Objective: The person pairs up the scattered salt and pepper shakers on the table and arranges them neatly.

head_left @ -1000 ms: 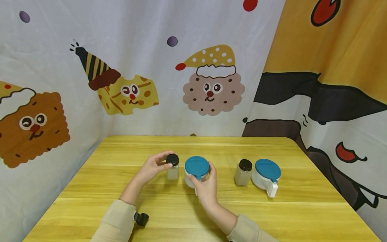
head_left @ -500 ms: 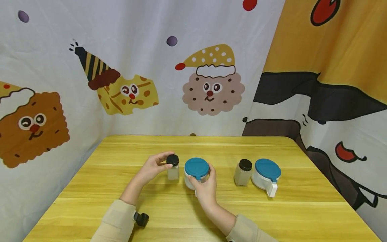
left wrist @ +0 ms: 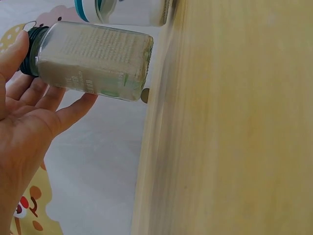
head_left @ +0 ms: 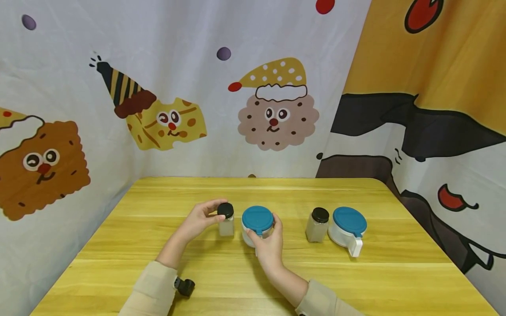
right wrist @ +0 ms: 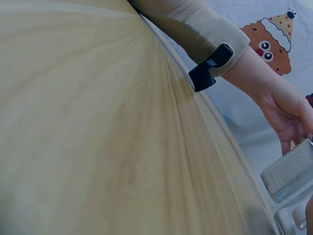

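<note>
A small square glass jar (head_left: 226,227) with a black screw lid and pale contents stands upright left of the table's middle. My left hand (head_left: 200,220) pinches it by the lid, thumb in front and fingers behind; the left wrist view shows faint print on the glass jar (left wrist: 95,61). Just to its right is a round white seasoning pot (head_left: 258,218) with a blue lid. My right hand (head_left: 270,246) grips this pot, thumb at the front and fingers round the right side, covering much of its handle. In the right wrist view the right hand is mostly out of frame.
Farther right on the wooden table (head_left: 221,281) stand a second black-lidded jar (head_left: 317,230) and a second blue-lidded pot (head_left: 348,228), its white handle facing front right. A cartoon-print curtain (head_left: 189,39) hangs behind. A black wrist camera (head_left: 185,287) sticks out from the left sleeve.
</note>
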Action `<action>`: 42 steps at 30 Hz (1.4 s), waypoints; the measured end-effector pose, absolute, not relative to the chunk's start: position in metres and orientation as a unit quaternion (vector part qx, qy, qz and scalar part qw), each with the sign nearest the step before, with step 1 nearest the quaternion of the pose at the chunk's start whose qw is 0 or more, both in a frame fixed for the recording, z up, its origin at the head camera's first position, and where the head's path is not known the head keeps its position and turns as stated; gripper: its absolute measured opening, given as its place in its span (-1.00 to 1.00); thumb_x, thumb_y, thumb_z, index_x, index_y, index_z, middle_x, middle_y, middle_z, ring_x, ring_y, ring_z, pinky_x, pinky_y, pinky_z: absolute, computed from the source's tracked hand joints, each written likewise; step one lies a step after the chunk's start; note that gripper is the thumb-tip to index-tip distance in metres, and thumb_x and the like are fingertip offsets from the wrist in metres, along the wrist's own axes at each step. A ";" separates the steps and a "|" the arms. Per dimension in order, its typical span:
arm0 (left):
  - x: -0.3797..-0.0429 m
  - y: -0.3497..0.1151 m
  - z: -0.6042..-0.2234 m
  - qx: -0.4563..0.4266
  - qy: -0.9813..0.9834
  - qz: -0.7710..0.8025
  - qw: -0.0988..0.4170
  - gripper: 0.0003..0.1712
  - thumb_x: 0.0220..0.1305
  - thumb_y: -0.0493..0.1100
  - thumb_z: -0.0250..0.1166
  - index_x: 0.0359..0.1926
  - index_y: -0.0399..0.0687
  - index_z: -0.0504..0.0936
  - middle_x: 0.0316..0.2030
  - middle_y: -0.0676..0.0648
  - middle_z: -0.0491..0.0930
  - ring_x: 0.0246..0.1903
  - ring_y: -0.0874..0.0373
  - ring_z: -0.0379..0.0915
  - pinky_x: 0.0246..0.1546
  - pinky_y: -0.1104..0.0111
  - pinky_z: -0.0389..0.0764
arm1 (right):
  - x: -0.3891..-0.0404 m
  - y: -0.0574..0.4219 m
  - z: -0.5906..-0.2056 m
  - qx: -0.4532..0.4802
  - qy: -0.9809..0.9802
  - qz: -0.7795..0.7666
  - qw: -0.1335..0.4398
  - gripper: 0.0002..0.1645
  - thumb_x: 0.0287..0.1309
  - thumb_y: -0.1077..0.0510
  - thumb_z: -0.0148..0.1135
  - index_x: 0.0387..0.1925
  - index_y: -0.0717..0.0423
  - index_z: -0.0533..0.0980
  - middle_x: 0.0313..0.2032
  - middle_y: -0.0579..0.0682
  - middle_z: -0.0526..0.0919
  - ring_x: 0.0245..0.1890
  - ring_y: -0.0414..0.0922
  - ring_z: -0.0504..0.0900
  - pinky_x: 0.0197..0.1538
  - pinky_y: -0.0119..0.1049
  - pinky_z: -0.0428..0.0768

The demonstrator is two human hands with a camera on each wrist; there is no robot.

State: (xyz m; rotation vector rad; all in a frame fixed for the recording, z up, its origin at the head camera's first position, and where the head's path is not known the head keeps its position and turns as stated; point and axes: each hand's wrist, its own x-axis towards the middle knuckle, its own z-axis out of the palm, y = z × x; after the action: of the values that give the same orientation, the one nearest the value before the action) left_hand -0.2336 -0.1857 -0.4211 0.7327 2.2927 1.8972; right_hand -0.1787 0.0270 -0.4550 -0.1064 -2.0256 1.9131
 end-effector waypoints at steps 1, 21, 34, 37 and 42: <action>-0.234 -0.186 -0.422 0.238 0.749 0.618 0.037 -0.45 0.26 -0.29 0.29 0.25 -0.35 0.41 0.14 -0.30 0.47 0.16 -0.18 0.36 -0.01 0.30 0.51 | -0.179 0.027 -0.455 -0.038 -0.715 0.676 0.176 0.02 -0.08 0.21 0.51 0.34 0.29 0.12 0.26 0.25 0.29 0.29 0.17 0.23 0.28 0.20 0.07; -0.236 -0.185 -0.425 0.233 0.755 0.611 0.044 -0.46 0.26 -0.30 0.28 0.26 -0.31 0.41 0.16 -0.29 0.45 0.18 -0.17 0.33 0.02 0.31 0.49 | -0.179 0.025 -0.453 -0.036 -0.726 0.663 0.181 0.02 -0.09 0.22 0.51 0.33 0.31 0.12 0.25 0.28 0.27 0.27 0.20 0.24 0.26 0.21 0.13; -0.234 -0.186 -0.426 0.242 0.756 0.606 0.047 -0.42 0.26 -0.29 0.28 0.26 -0.39 0.37 0.16 -0.30 0.45 0.18 -0.18 0.33 0.01 0.32 0.48 | -0.178 0.024 -0.455 -0.016 -0.726 0.661 0.189 0.04 -0.10 0.22 0.52 0.32 0.32 0.10 0.23 0.27 0.24 0.26 0.20 0.22 0.26 0.20 0.12; -0.234 -0.186 -0.426 0.245 0.756 0.605 0.048 -0.42 0.26 -0.29 0.29 0.26 -0.39 0.38 0.14 -0.30 0.47 0.17 -0.18 0.34 0.01 0.31 0.48 | -0.178 0.025 -0.455 -0.013 -0.729 0.658 0.188 0.04 -0.12 0.24 0.52 0.32 0.33 0.09 0.23 0.27 0.24 0.25 0.20 0.23 0.25 0.20 0.13; -0.235 -0.186 -0.427 0.243 0.756 0.605 0.053 -0.41 0.27 -0.27 0.29 0.27 -0.39 0.37 0.14 -0.30 0.47 0.17 -0.17 0.34 0.01 0.30 0.48 | -0.178 0.026 -0.456 -0.011 -0.734 0.653 0.184 0.06 -0.12 0.25 0.52 0.32 0.33 0.08 0.23 0.29 0.23 0.26 0.22 0.22 0.25 0.21 0.13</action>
State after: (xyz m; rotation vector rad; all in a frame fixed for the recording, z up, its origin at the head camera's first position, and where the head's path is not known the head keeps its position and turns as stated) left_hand -0.2346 -0.1857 -0.4269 0.7395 2.2975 1.8399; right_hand -0.1784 0.0257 -0.4556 -0.0314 -2.0708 1.8421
